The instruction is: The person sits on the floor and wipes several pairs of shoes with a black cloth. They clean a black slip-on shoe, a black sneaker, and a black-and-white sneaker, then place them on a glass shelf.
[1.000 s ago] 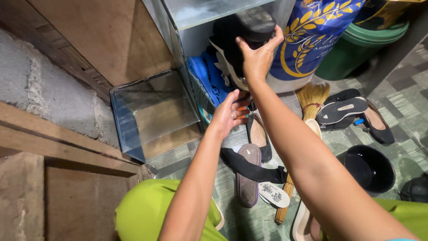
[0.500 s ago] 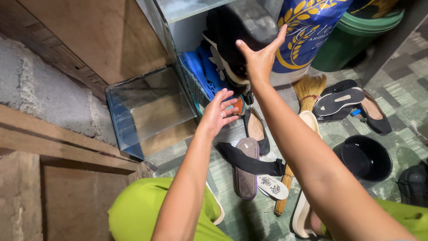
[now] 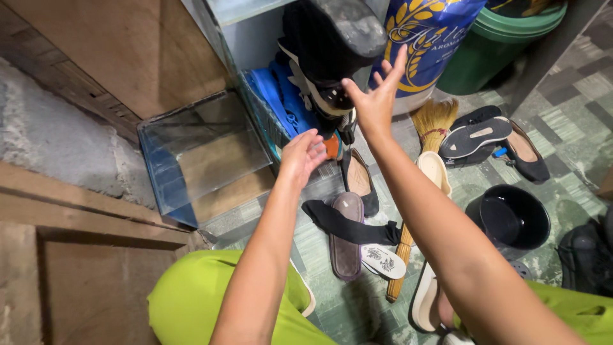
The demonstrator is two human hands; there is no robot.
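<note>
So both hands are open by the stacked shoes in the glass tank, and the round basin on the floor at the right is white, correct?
Not quite: the head view shows the basin is black, not white. The left hand and right hand are indeed open by the stacked shoes in the glass tank.

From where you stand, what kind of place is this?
Probably a home storage corner or utility nook. Shoes and sandals crowd a glass-sided shelf and lie on the patterned tile floor, beside a straw broom, a large grain sack and a green bucket, next to a rough concrete wall.
</note>
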